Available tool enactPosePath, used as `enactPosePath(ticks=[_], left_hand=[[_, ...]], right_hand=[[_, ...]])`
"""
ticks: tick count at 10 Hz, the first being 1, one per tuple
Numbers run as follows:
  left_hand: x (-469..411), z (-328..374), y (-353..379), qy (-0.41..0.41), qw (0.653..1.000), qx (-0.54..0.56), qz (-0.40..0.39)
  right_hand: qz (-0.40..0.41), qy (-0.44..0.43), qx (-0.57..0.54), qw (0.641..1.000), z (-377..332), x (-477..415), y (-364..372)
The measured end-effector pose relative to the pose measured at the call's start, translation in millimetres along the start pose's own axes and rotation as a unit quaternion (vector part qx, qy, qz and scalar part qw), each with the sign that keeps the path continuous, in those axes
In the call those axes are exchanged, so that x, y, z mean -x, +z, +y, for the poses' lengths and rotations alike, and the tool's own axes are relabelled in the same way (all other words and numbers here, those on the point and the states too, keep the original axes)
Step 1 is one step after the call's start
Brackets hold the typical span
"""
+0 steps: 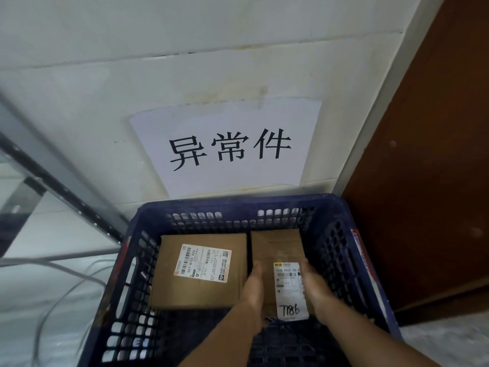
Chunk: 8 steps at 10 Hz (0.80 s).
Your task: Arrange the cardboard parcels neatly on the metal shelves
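Note:
Two cardboard parcels lie in a dark blue plastic crate (341,250). The left parcel (203,290) is wide and flat with a white shipping label on top. The right parcel (277,250) is narrower, with a white label marked "7186" near its front end. My left hand (252,290) lies along the right parcel's left side and my right hand (316,284) along its right side, fingers extended. Both hands clasp that parcel between them inside the crate. The fingertips are partly hidden by the parcel's edges.
A white paper sign (227,147) with black characters hangs on the white wall behind the crate. A brown wooden panel (428,160) stands at the right. A grey metal shelf frame (60,186) runs at the left, with grey cables (66,284) below it.

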<state>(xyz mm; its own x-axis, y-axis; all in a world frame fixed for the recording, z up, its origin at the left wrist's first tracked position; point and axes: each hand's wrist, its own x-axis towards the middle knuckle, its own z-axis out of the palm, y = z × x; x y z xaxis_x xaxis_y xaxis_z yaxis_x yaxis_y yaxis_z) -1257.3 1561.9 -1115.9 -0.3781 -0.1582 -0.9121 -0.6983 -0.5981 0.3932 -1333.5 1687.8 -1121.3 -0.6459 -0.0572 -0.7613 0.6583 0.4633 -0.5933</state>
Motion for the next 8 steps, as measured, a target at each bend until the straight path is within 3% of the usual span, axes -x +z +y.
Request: enactPosePath(ticks=[6,8], left_hand=[[12,2,4,0.018,0.998,-0.055,0.004],[30,6,-1,0.060,0.985,-0.162,0.017]], right_hand=[[0.002,-0.027,0.011,1.000,0,5,-1],[0.021,-0.084,0.054,0.995,-12,38,-11]])
